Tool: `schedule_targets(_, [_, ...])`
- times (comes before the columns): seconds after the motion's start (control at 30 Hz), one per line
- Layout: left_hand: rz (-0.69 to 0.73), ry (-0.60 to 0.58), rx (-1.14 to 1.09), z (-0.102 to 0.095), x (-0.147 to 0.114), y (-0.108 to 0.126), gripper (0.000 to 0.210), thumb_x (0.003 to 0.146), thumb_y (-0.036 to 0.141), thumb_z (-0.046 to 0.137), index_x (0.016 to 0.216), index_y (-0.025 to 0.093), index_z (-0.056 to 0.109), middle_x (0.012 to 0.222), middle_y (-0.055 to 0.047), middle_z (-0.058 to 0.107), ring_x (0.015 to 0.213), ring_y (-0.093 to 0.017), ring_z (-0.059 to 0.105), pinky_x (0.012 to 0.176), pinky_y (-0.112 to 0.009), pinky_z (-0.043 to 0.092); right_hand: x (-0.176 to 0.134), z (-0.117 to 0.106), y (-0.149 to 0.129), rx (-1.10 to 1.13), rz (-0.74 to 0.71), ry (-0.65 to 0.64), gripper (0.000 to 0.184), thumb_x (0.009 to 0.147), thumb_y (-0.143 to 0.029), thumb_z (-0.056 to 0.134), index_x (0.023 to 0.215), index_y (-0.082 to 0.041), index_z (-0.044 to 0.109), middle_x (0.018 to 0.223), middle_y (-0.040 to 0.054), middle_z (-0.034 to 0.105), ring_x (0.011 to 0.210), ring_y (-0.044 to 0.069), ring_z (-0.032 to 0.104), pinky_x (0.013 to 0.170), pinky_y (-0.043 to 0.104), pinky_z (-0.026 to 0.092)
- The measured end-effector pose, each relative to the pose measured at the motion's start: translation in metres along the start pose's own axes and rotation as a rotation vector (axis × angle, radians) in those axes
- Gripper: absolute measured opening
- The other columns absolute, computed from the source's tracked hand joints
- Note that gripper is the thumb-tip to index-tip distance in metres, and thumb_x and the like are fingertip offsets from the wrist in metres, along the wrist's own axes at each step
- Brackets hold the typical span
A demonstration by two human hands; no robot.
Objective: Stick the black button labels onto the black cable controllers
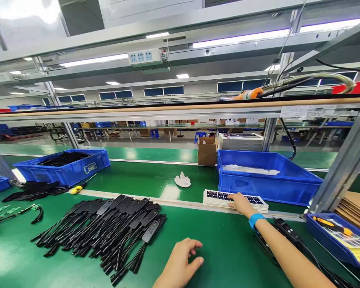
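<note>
My right hand (241,203), with a blue band (256,220) at the wrist, reaches onto a stack of white label sheets (211,203) printed with rows of dark labels. Its fingertips touch the top sheet, finger and thumb apart, with nothing visibly held. Above the green bench, my left hand (181,260) is open and loosely curved, with thumb and fingers apart. Left of it lies a spread of black cable assemblies (108,224), each with a flat rectangular housing. The nearest housing (152,229) lies at the right end of the spread.
A blue bin (270,186) stands behind the labels, and another blue bin (75,176) holds dark parts at the left. A crumpled white item (182,180), a yellow-handled tool (77,189) and a cardboard box (207,152) are around. A blue tray (333,244) sits right. A shelf beam (168,113) crosses overhead.
</note>
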State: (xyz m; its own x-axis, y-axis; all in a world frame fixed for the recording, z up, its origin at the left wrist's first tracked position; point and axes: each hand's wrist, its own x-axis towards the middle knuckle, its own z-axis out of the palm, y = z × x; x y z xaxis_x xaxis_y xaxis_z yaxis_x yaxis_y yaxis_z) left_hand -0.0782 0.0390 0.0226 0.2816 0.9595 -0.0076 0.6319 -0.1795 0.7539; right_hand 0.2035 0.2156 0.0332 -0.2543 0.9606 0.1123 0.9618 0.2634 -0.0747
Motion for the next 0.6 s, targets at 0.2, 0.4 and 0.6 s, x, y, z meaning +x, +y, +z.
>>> schedule_targets(0.2, [-0.059,-0.042,-0.221,-0.002,0.008,-0.011,0.029,0.072,0.024,0.058,0.098,0.016,0.067,0.095,-0.005,0.068,0.082,-0.017,0.061,0.071,-0.026,0.047,-0.006,0.002,0.008,-0.086,-0.106,-0.012,0.02,0.091,-0.027,0.058,0.107,-0.016,0.062,0.112,0.0067,0.062,0.102,0.022,0.059,0.088,0.044,0.048])
schedule_targets(0.4, [-0.063,-0.053,-0.259,-0.004,0.003,-0.004,0.028,0.071,0.023,0.059,0.096,0.016,0.068,0.093,-0.006,0.069,0.081,-0.017,0.061,0.07,-0.025,0.047,-0.006,0.005,0.009,-0.128,-0.134,0.071,0.022,0.092,-0.03,0.057,0.11,-0.017,0.06,0.113,0.0071,0.062,0.094,0.02,0.062,0.082,0.04,0.052])
schedule_targets(0.6, [-0.162,0.006,-0.602,-0.002,0.005,-0.011,0.04,0.061,0.039,0.077,0.092,0.014,0.069,0.087,-0.007,0.069,0.082,-0.019,0.061,0.075,-0.028,0.048,-0.013,-0.011,0.003,-0.144,-0.198,0.238,0.015,0.093,-0.02,0.053,0.087,-0.015,0.066,0.085,0.0054,0.066,0.084,0.019,0.061,0.074,0.035,0.05])
